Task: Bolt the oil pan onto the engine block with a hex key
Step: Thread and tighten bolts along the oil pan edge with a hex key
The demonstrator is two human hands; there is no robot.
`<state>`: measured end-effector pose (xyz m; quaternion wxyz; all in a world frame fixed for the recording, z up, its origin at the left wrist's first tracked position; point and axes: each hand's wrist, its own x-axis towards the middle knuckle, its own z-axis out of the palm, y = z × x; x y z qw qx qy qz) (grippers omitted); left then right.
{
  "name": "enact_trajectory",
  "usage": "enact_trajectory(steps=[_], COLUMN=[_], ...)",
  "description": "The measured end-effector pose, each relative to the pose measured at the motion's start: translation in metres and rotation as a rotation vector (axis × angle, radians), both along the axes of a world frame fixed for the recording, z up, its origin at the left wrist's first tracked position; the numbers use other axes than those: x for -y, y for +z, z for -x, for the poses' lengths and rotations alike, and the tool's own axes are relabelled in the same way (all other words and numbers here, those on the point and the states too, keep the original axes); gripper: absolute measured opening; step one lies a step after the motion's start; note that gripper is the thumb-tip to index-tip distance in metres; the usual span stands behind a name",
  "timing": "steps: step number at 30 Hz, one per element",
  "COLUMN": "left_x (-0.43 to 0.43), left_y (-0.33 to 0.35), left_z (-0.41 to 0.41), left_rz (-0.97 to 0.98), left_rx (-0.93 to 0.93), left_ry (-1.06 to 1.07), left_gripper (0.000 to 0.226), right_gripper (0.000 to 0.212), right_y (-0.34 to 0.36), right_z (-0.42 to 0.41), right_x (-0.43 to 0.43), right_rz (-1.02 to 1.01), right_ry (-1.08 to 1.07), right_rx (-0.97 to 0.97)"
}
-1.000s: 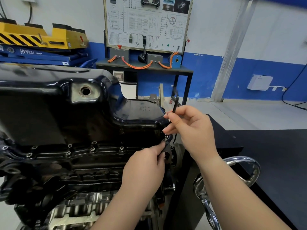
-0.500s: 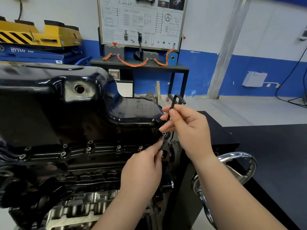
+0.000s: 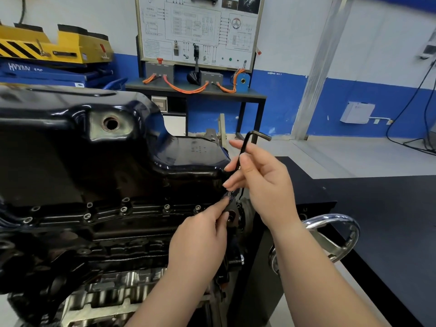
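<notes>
The glossy black oil pan (image 3: 99, 147) sits upside-up on the dark engine block (image 3: 113, 246), with several bolts (image 3: 123, 209) along its flange. My right hand (image 3: 262, 182) pinches a black hex key (image 3: 245, 147) held upright at the pan's right corner, short arm pointing right at the top. My left hand (image 3: 203, 239) pinches a small bolt (image 3: 228, 194) at that corner, just under the right fingers. The key's lower tip is hidden behind my fingers.
A chrome handwheel (image 3: 330, 234) of the engine stand sticks out at the right beside a black bench top (image 3: 389, 220). Behind stand a training board on a dark table (image 3: 195, 90) and a yellow and blue lift (image 3: 52, 57).
The hex key has turned in my right hand, so its short arm now points right. My left hand stays at the corner bolt.
</notes>
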<state>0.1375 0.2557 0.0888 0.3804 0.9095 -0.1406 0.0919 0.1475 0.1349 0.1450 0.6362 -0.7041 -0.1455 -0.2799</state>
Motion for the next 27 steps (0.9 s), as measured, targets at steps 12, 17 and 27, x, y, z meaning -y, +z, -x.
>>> enact_trajectory(steps=[12, 17, 27], left_x=[-0.0013, -0.0020, -0.0031], left_y=[-0.0013, -0.0016, -0.0019], left_z=[-0.0007, -0.0004, -0.0007], left_rz=[-0.004, 0.003, 0.008], left_rx=[0.000, 0.005, 0.009], left_ry=[-0.009, -0.017, -0.037], left_gripper=[0.037, 0.037, 0.038], right_gripper=[0.013, 0.021, 0.013], right_y=[-0.0029, -0.0043, -0.0019], right_z=[0.0009, 0.0036, 0.0036], right_x=[-0.0024, -0.0036, -0.0085], right_rz=[-0.140, -0.122, -0.104], right_ry=[-0.115, -0.048, -0.131], right_rx=[-0.009, -0.003, 0.054])
